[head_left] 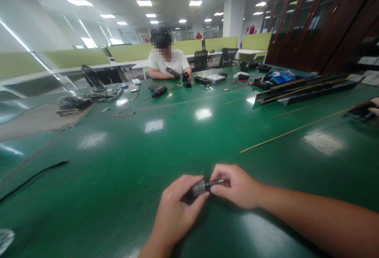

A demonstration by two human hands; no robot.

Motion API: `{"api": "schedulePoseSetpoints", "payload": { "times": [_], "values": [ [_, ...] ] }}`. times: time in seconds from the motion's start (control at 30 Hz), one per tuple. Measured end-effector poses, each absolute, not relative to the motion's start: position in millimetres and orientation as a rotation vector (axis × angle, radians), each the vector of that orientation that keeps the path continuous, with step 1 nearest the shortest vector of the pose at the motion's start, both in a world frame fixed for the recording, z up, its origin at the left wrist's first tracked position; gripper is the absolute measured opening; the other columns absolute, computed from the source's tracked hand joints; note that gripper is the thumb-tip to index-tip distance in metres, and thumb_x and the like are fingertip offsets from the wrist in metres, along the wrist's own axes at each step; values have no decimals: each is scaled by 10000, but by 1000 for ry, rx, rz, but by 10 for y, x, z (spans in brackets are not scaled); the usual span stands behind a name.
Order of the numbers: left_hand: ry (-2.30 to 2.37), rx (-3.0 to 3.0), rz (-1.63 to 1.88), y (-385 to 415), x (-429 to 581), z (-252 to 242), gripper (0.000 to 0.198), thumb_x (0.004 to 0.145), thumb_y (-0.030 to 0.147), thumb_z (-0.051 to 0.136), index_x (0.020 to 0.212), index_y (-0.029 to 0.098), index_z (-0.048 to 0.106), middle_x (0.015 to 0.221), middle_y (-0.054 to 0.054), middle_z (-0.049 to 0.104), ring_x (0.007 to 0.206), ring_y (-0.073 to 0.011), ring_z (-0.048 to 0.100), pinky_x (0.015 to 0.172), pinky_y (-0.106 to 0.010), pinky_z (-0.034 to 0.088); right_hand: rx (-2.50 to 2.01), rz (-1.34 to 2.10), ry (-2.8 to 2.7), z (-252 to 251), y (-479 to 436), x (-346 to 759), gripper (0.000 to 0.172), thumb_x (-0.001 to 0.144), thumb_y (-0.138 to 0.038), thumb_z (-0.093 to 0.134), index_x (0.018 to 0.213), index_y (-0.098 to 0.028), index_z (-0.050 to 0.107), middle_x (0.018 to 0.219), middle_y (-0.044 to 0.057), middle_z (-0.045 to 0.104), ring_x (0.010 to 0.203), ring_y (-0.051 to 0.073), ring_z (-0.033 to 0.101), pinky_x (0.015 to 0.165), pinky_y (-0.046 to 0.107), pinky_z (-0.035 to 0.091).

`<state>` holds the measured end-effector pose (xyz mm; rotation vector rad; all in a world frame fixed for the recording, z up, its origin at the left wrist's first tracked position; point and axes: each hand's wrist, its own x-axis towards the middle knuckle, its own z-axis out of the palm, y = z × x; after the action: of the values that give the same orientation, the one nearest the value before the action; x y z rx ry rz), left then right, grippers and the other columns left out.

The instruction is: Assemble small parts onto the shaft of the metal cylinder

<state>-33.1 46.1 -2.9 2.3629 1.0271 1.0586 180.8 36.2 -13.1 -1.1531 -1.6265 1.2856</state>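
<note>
Low in the view, my left hand (180, 204) grips a small cylindrical metal part (199, 188), thumb and fingers on either side of its silver body. A dark ridged shaft (211, 184) extends from that body to the right. My right hand (237, 187) pinches the shaft near its shiny tip between thumb and forefinger. Both hands are just above the green table (124, 171), with their fingertips close together. The palm side of each hand is hidden.
Across the table a person (177, 58) holds a dark tool. A power drill (159, 92) lies nearby. Long thin rods (290, 133) and black channels (310, 88) lie at the right, beside another person's hand (375, 107). A black cable (35, 179) lies left.
</note>
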Motion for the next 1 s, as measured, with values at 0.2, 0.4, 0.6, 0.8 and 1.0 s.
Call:
{"api": "schedulePoseSetpoints", "payload": {
  "times": [0.2,0.4,0.6,0.8,1.0],
  "values": [
    [1036,2356,1084,443,-325,-6,218,842,256,717,1058,228,702,947,-42,731,838,-183,687,759,-277,555,-1148,1294,-1621,-124,356,1812,94,792,-191,683,840,-149,614,689,-20,619,588,108,531,547,210,387],
    [1060,2355,1093,438,-323,9,203,842,270,716,1042,240,706,940,-30,734,826,-180,689,744,-270,555,-1129,1316,-1599,-145,357,1813,92,803,-200,674,845,-162,601,666,-27,599,584,110,535,540,209,396],
    [1068,2366,1092,438,-333,5,215,827,283,731,1038,253,707,948,-10,738,830,-168,693,756,-258,556,-1120,1335,-1598,-180,360,1815,132,793,-213,697,846,-160,588,657,-40,574,566,97,491,521,201,353],
    [1088,2377,1088,444,-344,-13,215,831,290,729,1044,264,708,958,-5,739,843,-167,695,766,-259,557,-1138,1295,-1615,-186,361,1820,154,800,-256,710,830,-159,593,675,-33,578,577,98,486,531,206,353],
    [1088,2368,1117,432,-336,6,208,826,296,728,1027,248,714,945,-21,742,828,-177,700,755,-266,566,-1148,1310,-1609,-160,357,1823,151,814,-263,696,827,-161,585,658,-28,584,568,102,496,514,203,357]
  ]
}}
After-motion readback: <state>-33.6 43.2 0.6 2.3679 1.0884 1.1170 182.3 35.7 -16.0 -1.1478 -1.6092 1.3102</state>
